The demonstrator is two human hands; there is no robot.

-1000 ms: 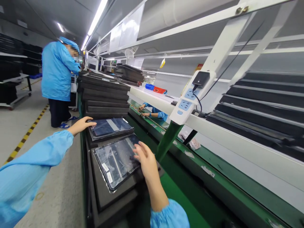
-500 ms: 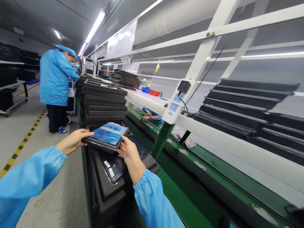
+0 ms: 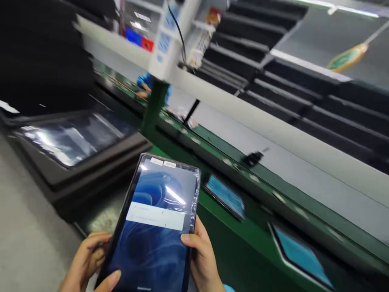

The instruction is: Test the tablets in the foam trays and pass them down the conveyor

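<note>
A tablet (image 3: 152, 243) in clear plastic film fills the lower middle of the view, its lit screen showing a blue pattern and a white box. Two small white labels sit along its top edge. My left hand (image 3: 88, 263) is closed on the tablet's lower left edge, thumb near the screen. On the opposite edge, my right hand (image 3: 202, 251) grips it with the thumb lying over the glass. Both hands' lower fingers are partly hidden behind the tablet.
Left of me, a film-wrapped dark panel (image 3: 79, 138) lies on stacked black trays (image 3: 60, 178). Two more lit tablets, one nearer (image 3: 300, 255) and one farther (image 3: 225, 195), rest on the green line. A power strip (image 3: 165, 40) hangs on a post. A co-worker's hand (image 3: 142, 94) shows beyond.
My view has swung right and down. The tablet has moved from above the tray stack to close in front of me, both hands still on it. The standing co-worker has left the view.
</note>
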